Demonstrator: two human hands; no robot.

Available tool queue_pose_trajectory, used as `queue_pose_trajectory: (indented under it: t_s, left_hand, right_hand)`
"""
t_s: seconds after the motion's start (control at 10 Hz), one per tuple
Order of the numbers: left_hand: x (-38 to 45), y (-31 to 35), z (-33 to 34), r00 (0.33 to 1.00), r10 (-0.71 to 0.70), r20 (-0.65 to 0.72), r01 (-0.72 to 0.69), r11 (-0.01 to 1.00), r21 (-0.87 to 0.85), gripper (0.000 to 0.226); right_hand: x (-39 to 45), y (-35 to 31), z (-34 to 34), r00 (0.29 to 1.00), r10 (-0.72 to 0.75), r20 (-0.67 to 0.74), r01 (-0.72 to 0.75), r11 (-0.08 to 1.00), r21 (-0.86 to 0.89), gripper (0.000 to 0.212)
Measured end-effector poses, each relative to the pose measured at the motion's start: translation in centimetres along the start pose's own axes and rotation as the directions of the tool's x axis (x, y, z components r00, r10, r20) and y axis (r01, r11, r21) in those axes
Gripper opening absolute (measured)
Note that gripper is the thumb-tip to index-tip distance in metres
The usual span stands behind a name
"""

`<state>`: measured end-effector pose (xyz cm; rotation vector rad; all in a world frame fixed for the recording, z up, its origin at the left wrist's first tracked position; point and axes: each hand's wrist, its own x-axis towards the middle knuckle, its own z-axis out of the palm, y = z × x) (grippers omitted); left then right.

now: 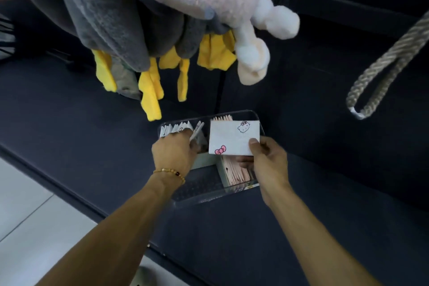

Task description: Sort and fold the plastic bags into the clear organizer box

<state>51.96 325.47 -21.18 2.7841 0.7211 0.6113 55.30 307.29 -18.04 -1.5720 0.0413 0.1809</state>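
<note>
Left hand (pixel 175 148) reaches into clear organizer box (pixel 209 197), far-left compartment; its fingers are hidden among upright white folded bags (pixel 176 128), so grip not discernible. Right hand (pixel 267 158) pinches folded white bag (pixel 233 138), thumb on its near-right corner, held over pink folded bags (pixel 235 173). Box sits on dark surface (pixel 81 123).

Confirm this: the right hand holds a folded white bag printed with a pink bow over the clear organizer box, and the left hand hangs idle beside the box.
Not idle: the head view shows the left hand reaching into the clear plastic organizer box, fingers among the upright white folded bags. The right hand does hold the flat folded white bag with the pink bow.
</note>
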Motion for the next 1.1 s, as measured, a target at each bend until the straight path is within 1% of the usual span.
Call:
queue_pose_trajectory:
  t_s: [0.1, 0.2, 0.3, 0.4, 0.5, 0.6, 0.7, 0.8, 0.9, 1.0, 1.1]
  left_hand:
    - [-0.8, -1.5, -0.8, 0.991, -0.032, -0.132, 0.026, 0.999, -0.043, 0.011]
    - [-1.3, -2.3, -1.3, 0.982, -0.086, -0.171, 0.072, 0.994, -0.087, 0.015]
    - [-1.5, -2.3, -1.3, 0.975, -0.144, -0.168, 0.117, 0.98, -0.164, 0.012]
    - [-1.6, -2.1, -1.5, 0.981, -0.147, -0.125, 0.114, 0.964, -0.238, 0.01]
    - [-2.0, -2.7, -1.5, 0.995, -0.044, -0.094, 0.021, 0.973, -0.23, 0.012]
    - [-2.1, -3.4, -1.6, 0.999, -0.009, -0.049, -0.001, 0.976, -0.216, 0.019]
    - [-1.9, -3.5, -1.7, 1.0, 0.008, 0.023, -0.002, 0.974, -0.228, 0.025]
    - [-2.0, -4.2, -1.9, 0.999, 0.022, -0.048, -0.035, 0.955, -0.295, 0.027]
    - [-2.2, -4.6, -1.3, 0.976, 0.126, -0.176, -0.165, 0.958, -0.233, 0.027]
    - [-1.6, -4.2, -0.7, 0.977, 0.19, -0.098, -0.208, 0.954, -0.215, 0.028]
    - [-1.4, -3.6, -1.1, 0.988, 0.152, -0.027, -0.154, 0.967, -0.204, 0.023]
  right_hand:
    - [1.1, -0.7, 2.6, 0.996, 0.001, 0.092, 0.005, 0.998, -0.063, 0.008]
    - [2.0, -1.0, 4.6, 0.987, -0.14, 0.081, 0.161, 0.901, -0.403, 0.007]
    - [2.6, -1.4, 5.1, 0.906, -0.413, 0.095, 0.36, 0.632, -0.686, 0.016]
    - [2.6, -1.5, 6.4, 0.807, -0.537, 0.244, 0.534, 0.488, -0.691, 0.027]
    - [2.8, -1.3, 7.7, 0.742, -0.587, 0.325, 0.61, 0.389, -0.69, 0.027]
    - [3.3, -0.6, 8.0, 0.751, -0.566, 0.342, 0.59, 0.341, -0.732, 0.021]
    - [2.3, 0.7, 7.6, 0.76, -0.385, 0.523, 0.627, 0.225, -0.746, 0.02]
    - [2.1, 1.5, 7.0, 0.768, -0.385, 0.512, 0.635, 0.355, -0.686, 0.023]
    - [2.4, 1.4, 7.0, 0.777, -0.445, 0.445, 0.62, 0.419, -0.663, 0.022]
    - [2.2, 1.7, 7.5, 0.785, -0.371, 0.496, 0.619, 0.435, -0.654, 0.023]
    - [1.4, 1.0, 7.1, 0.831, -0.34, 0.441, 0.557, 0.481, -0.677, 0.01]
